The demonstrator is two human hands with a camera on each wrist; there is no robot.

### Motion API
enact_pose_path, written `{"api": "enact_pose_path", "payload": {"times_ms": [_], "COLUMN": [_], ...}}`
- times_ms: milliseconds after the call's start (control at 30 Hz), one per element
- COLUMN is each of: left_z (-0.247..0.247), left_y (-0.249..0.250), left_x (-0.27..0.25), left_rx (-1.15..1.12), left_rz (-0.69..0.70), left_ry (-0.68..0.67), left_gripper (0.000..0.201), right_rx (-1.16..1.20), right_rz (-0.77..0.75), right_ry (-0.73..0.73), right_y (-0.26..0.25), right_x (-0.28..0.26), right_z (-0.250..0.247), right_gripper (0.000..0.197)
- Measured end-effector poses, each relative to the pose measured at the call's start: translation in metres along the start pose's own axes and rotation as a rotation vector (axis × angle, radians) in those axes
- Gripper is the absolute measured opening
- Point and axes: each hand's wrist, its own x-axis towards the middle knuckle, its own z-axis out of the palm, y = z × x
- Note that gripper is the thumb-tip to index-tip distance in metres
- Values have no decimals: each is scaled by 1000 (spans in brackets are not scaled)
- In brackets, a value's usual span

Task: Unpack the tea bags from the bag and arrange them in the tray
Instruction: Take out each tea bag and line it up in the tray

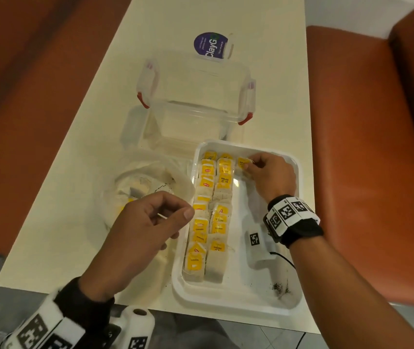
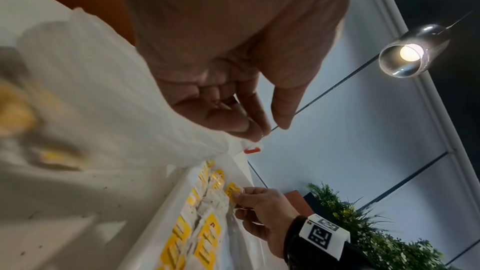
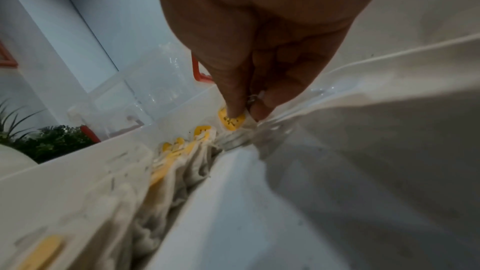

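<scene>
2 rows of tea bags (image 1: 209, 212) already fill the tray (image 1: 236, 302); the right hand (image 1: 270, 176) pinches another tea bag (image 1: 243, 162) at its 12 o'clock end, starting row 3. Left hand (image 1: 145, 233) hovers loosely curled, holding nothing, beside the bag (image 1: 145, 182) at 9 o'clock; next, probably another pick there.

"ClayG" on sticker (image 1: 210, 46) ("RELAX" on tag (image 1: 224, 179)).

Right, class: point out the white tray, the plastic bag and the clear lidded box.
white tray (image 1: 238, 302), head view, bare near rim.
plastic bag (image 1: 175, 172), head view, crumpled upper edge.
clear lidded box (image 1: 195, 81), head view, middle of the lid.
</scene>
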Motion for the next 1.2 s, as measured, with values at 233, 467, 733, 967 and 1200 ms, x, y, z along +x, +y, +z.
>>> {"api": "enact_pose_path", "payload": {"times_ms": [233, 467, 733, 967, 1200], "left_z": [3, 5, -24, -80, -76], "left_y": [-2, 1, 20, -5, -35], "left_x": [-2, -3, 1, 25, 11], "left_rx": [4, 7, 120, 1077, 1250], "left_rz": [-19, -26, 43, 142, 221], "left_ry": [-2, 13, 130, 129, -1], "left_gripper": [19, 22, 19, 13, 27], "right_rx": [115, 261, 138, 118, -119], "right_rz": [47, 94, 96, 32, -642], "right_ry": [30, 88, 47, 37, -365], "right_y": [1, 12, 10, -12, -82], "right_x": [0, -13, -15, -34, -129], "right_z": [6, 0, 12, -1, -6], "right_gripper": [14, 12, 17, 23, 28]}}
